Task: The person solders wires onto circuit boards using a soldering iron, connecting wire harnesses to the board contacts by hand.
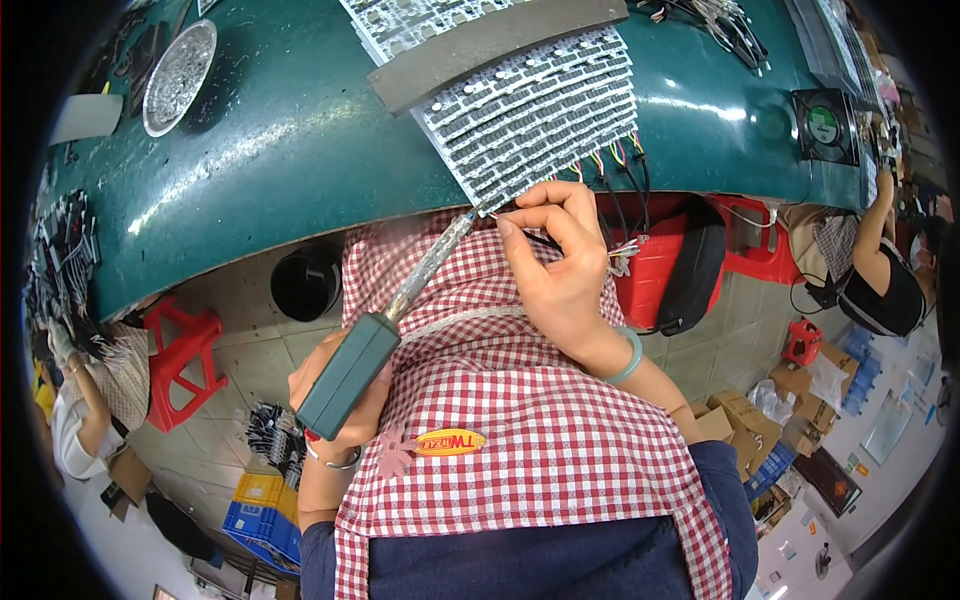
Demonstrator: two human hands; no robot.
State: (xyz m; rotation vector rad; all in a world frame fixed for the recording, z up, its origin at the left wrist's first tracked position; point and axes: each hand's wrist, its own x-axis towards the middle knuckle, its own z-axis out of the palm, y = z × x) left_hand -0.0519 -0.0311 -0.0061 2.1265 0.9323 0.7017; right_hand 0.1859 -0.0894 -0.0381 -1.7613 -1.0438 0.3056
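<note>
In my left hand [366, 412] is a soldering iron [348, 374] with a boxy green handle. Its long metallic shaft points up and right, its tip at the near corner of a stack of white-and-dark circuit boards [545, 112]. My right hand [562, 272] is at that same corner, thumb and forefinger pinched together. They seem to hold a thin wire end, mostly hidden by the fingers. Along the boards' right edge, several black cables [625, 178] with coloured wire ends hang over the table edge. A grey metal bar [490, 56] lies across the boards.
The green table [270, 160] curves around me. On it are a round metal dish [180, 80], cable bundles [712, 28] and a small fan [825, 124]. Below stand a black bin [305, 283] and red stools [185, 365]. Other people work at far left and far right.
</note>
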